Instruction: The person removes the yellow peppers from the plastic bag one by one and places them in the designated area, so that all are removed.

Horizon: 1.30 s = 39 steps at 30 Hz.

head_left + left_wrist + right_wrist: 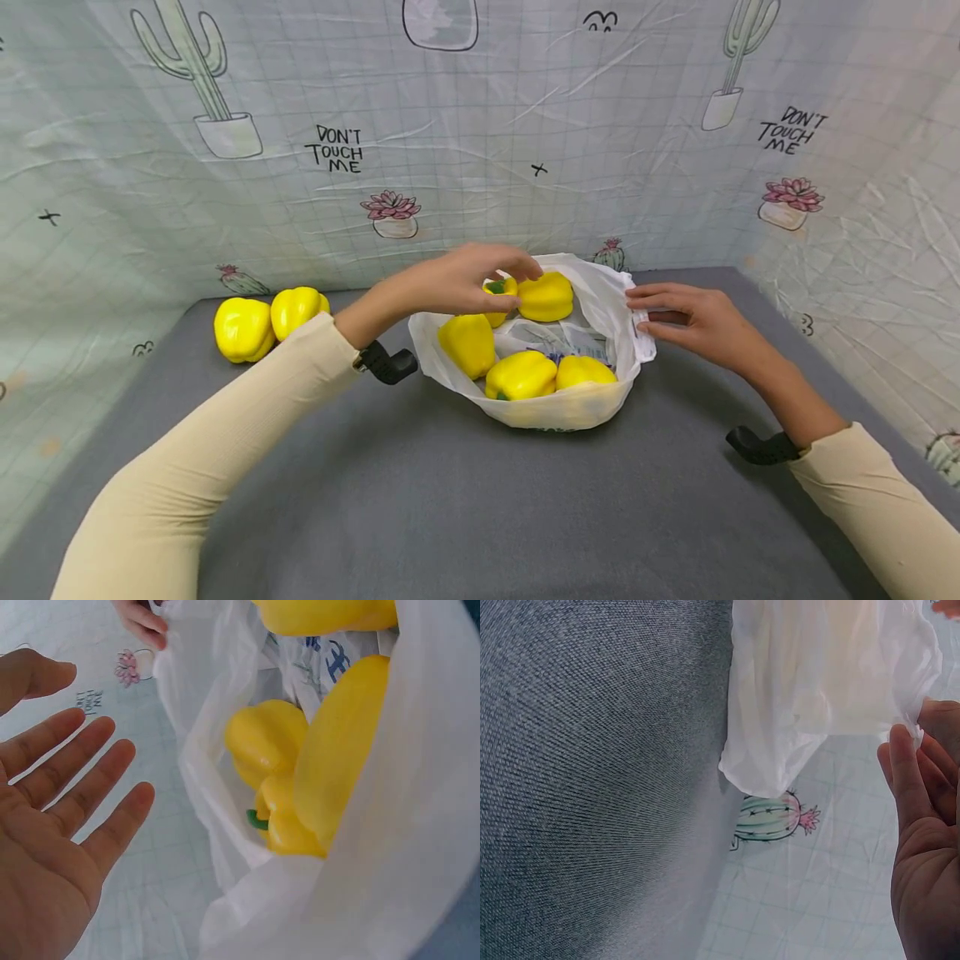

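Note:
A white plastic bag [570, 412] stands on the grey table with its mouth spread wide. Inside lie several yellow bell peppers [467, 343], one showing a green stem [258, 820] in the left wrist view. My left hand [468, 279] hovers over the bag's far left rim, fingers spread and holding nothing; its palm [45, 847] shows bare in the left wrist view. At the bag's right edge, my right hand [693, 321] pinches the rim between thumb and fingers, and in the right wrist view the plastic [840, 675] stretches away from these fingertips.
Two more yellow bell peppers [244, 330] sit side by side at the table's back left, beyond my left forearm. A patterned cloth [480, 125] with cactus drawings hangs behind the grey table [480, 508] and along its sides.

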{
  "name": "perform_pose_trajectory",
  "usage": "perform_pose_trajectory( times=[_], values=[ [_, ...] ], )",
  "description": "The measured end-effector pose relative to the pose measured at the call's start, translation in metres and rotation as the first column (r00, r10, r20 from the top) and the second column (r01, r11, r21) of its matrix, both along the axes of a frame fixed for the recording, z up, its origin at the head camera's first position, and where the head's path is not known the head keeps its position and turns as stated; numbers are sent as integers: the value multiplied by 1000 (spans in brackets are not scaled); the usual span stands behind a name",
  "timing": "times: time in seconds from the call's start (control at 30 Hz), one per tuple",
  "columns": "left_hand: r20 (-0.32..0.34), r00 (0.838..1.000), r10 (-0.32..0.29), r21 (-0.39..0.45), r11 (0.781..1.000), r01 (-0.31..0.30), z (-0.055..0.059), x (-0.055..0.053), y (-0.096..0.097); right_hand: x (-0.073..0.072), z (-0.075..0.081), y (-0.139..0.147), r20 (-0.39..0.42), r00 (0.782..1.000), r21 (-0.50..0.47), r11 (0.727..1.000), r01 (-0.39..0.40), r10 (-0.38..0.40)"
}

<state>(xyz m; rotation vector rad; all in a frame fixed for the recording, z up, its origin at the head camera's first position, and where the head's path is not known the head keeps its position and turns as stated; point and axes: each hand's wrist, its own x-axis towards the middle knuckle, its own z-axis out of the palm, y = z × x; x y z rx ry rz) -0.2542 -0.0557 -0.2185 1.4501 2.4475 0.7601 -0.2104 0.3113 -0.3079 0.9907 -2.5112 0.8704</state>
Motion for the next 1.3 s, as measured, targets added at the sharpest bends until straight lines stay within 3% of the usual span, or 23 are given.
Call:
perform_pose_trajectory(
  times=[0.23, 0.47, 0.63, 0.87, 1.0, 1.3],
  values=[
    [-12, 999, 32, -128, 991, -33, -10, -15, 21, 0, -1, 1, -7, 1000, 14, 1000, 22, -22],
    [-5, 999, 35, -266, 963, -35, -19, -31, 38, -4, 3, 4, -93, 996, 29, 999, 19, -16],
    [-7, 999, 53, -295, 954, -52, -23, -39, 51, -5, 16, 3, -92, 996, 50, 999, 15, -10],
    [-32, 995, 95, -334, 937, -100, -26, -42, 70, -7, 37, 1, -88, 996, 185, 983, 21, -5],
    [-63, 992, 107, -344, 931, -123, -33, -46, 79, -9, 38, 2, -51, 999, 187, 982, 6, 4],
    [-66, 990, 125, -371, 918, -141, -42, -53, 90, -9, 36, 1, -33, 999, 180, 984, -3, 10]
  ],
)
